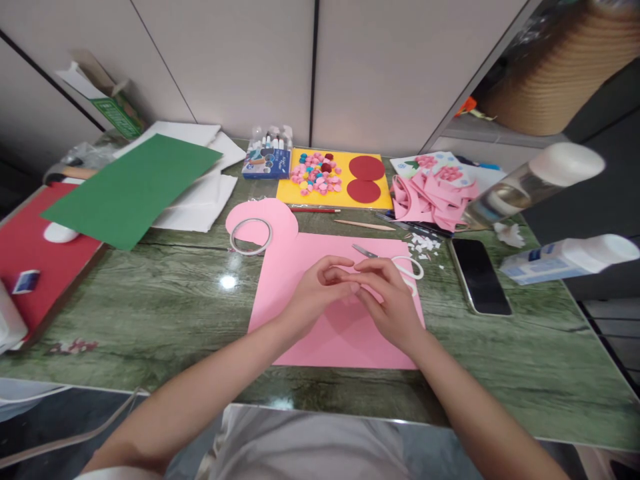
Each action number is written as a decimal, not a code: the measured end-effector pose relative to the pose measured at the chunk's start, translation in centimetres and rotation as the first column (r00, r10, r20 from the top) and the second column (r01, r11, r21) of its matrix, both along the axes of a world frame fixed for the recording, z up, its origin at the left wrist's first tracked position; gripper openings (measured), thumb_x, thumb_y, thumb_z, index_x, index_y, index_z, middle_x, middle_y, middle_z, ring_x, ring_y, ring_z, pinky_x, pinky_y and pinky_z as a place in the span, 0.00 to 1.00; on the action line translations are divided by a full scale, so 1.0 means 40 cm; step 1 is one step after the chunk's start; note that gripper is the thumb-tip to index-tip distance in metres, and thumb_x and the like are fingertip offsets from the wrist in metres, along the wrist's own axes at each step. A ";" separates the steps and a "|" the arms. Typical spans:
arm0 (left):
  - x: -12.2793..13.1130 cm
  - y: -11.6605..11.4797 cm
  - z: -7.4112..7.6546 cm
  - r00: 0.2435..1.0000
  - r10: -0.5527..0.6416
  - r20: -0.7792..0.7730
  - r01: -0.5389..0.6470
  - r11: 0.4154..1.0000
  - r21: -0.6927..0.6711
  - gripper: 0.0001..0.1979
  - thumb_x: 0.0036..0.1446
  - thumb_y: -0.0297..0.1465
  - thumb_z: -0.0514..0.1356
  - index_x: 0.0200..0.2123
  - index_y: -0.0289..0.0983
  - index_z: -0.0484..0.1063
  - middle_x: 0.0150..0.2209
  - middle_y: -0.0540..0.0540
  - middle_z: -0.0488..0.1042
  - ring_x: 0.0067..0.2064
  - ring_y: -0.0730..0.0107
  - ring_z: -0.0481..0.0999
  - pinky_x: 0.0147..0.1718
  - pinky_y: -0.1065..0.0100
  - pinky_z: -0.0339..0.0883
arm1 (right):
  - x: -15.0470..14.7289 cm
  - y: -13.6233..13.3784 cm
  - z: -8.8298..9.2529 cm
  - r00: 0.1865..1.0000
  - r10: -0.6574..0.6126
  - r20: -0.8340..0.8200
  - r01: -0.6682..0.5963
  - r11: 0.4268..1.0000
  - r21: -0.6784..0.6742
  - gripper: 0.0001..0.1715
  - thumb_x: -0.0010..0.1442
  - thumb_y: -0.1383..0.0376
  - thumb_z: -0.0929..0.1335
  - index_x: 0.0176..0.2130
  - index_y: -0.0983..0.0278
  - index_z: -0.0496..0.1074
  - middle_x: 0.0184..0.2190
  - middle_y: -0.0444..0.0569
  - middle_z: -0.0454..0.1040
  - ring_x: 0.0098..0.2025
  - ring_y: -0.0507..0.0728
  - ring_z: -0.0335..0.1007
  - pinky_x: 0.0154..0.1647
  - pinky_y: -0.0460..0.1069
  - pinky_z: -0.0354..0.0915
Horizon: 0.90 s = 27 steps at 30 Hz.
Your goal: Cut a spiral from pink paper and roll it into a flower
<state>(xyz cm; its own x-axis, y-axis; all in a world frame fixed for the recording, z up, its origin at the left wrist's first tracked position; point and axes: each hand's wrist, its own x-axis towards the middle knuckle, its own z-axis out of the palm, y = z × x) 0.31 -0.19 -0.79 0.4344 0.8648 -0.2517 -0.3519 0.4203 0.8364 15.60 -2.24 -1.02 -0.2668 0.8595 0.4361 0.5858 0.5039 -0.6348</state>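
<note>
My left hand [317, 288] and my right hand [389, 293] meet fingertip to fingertip above a pink paper sheet [295, 267] on the green table [165, 293]. Both hands pinch together around something small and pink between the fingertips; I cannot make it out. White-handled scissors [400, 262] lie on the sheet just behind my right hand. A white tape ring [251, 237] rests on the round pink cut-out at the sheet's far left corner.
A yellow sheet [385, 193] holds small pink paper pieces and two red discs. Pink scraps [430, 197], a black phone [480, 275], a glue bottle [570, 257] and a clear bottle [540, 180] lie right. Green paper [130, 187], white sheets and a red board [35, 267] lie left.
</note>
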 end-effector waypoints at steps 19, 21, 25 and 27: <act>0.009 -0.007 -0.003 0.999 0.003 -0.033 -0.005 0.997 -0.071 0.18 0.40 0.28 0.68 0.36 0.36 0.68 0.28 0.51 0.74 0.32 0.76 0.72 0.36 0.71 0.63 | -0.007 0.002 0.008 0.988 -0.115 -0.104 0.112 0.993 -0.041 0.06 0.51 0.69 0.70 0.28 0.62 0.67 0.33 0.45 0.64 0.37 0.55 0.65 0.38 0.54 0.66; 0.005 -0.004 -0.006 1.000 0.018 -0.020 -0.019 0.997 -0.070 0.18 0.40 0.28 0.68 0.36 0.36 0.67 0.27 0.52 0.75 0.31 0.76 0.72 0.36 0.71 0.62 | -0.006 0.002 0.011 0.989 -0.107 -0.097 0.105 0.994 -0.028 0.05 0.51 0.70 0.70 0.30 0.61 0.69 0.33 0.45 0.65 0.38 0.54 0.65 0.38 0.54 0.66; -0.002 0.002 -0.011 1.000 0.013 -0.011 -0.014 0.997 -0.069 0.19 0.41 0.28 0.67 0.38 0.37 0.66 0.28 0.51 0.76 0.30 0.76 0.73 0.37 0.69 0.63 | 0.000 0.002 0.012 0.993 -0.079 -0.085 0.079 0.997 -0.003 0.07 0.53 0.70 0.69 0.35 0.59 0.71 0.34 0.45 0.66 0.39 0.54 0.65 0.39 0.54 0.67; -0.003 0.004 -0.011 1.000 0.010 -0.021 -0.012 0.998 -0.063 0.19 0.42 0.28 0.67 0.38 0.37 0.66 0.28 0.51 0.76 0.31 0.76 0.73 0.37 0.69 0.63 | 0.003 0.002 0.009 0.996 -0.057 -0.075 0.057 0.998 -0.001 0.11 0.55 0.71 0.67 0.38 0.57 0.72 0.36 0.46 0.66 0.40 0.54 0.65 0.40 0.54 0.67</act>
<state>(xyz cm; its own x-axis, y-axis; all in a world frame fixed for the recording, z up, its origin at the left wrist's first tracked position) 0.21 -0.04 -1.23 0.4192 0.8516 -0.3148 -0.3395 0.4686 0.8156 15.71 -2.17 -0.67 -0.1838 0.8717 0.4543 0.5645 0.4719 -0.6772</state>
